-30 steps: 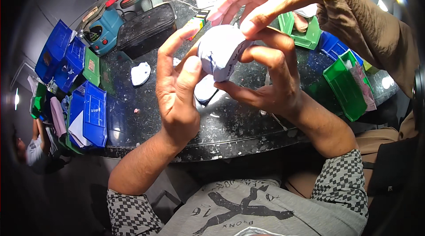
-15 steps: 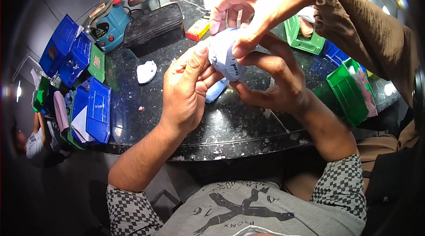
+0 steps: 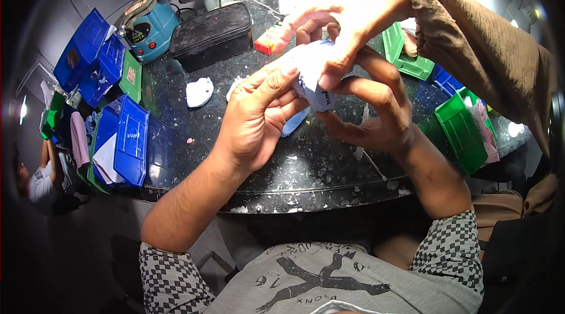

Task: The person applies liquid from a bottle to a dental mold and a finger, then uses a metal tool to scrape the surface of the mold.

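A pale bluish-white plaster cast (image 3: 315,95), rounded and with handwriting on its side, is held up above the dark worktop. My left hand (image 3: 253,117) pinches its left edge between thumb and fingers. From the right, my right hand (image 3: 385,105) grips it with bent fingers. A co-worker's hand (image 3: 359,17) in a brown sleeve reaches in from the upper right, its thumb and fingers on the cast's top. These hands hide much of the cast. Below it lies a light blue piece (image 3: 295,123), partly covered by my left hand.
A white plaster piece (image 3: 199,92) lies on the speckled black worktop (image 3: 282,178). Behind stand a black lidded box (image 3: 212,34), a teal machine (image 3: 154,31) and a small yellow-red box (image 3: 266,40). Blue bins (image 3: 130,140) line the left; green bins (image 3: 465,128) the right.
The cast has shifted slightly right and tilted, so its written side shows less. My left hand has moved a little right with it. The co-worker's hand still touches it.
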The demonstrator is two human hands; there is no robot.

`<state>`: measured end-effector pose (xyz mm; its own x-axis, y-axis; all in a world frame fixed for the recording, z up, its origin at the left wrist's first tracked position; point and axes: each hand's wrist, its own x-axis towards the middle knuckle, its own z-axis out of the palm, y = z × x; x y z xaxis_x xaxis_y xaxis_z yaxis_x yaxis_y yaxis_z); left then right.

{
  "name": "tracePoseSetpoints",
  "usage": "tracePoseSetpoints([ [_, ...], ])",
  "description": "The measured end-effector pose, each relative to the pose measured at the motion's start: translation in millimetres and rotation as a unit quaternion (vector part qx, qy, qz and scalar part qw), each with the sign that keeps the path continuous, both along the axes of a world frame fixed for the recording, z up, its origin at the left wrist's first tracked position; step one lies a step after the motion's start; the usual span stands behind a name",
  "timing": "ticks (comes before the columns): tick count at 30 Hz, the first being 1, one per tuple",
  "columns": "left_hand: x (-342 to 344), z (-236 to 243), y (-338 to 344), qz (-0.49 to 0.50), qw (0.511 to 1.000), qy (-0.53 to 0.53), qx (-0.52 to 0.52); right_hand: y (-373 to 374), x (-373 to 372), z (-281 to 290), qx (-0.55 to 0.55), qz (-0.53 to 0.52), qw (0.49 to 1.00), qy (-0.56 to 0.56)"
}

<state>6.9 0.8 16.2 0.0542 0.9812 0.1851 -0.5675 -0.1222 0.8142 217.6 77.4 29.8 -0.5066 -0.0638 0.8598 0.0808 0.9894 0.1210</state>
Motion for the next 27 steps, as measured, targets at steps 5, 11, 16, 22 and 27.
tracePoseSetpoints([
  [5, -5, 3, 4, -0.050, 0.998, -0.020, -0.020, -1, 1, 0, 0.001, -0.006, 1.000, -0.006],
  [11, -7, 1, 4, -0.040, 0.999, -0.015, -0.001, 2, 2, 1, 0.016, -0.006, 1.000, -0.004],
  [16, 7, 6, -2, 0.113, 0.986, 0.061, 0.104, 2, 3, 4, 0.017, -0.017, 1.000, 0.004],
  [22, 14, 6, -3, 0.192, 0.954, 0.152, 0.174, 1, 4, 5, 0.009, -0.031, 0.999, 0.025],
  [27, 16, 7, 7, 0.228, 0.941, 0.139, 0.208, 2, 5, 4, -0.004, -0.053, 0.998, 0.037],
])
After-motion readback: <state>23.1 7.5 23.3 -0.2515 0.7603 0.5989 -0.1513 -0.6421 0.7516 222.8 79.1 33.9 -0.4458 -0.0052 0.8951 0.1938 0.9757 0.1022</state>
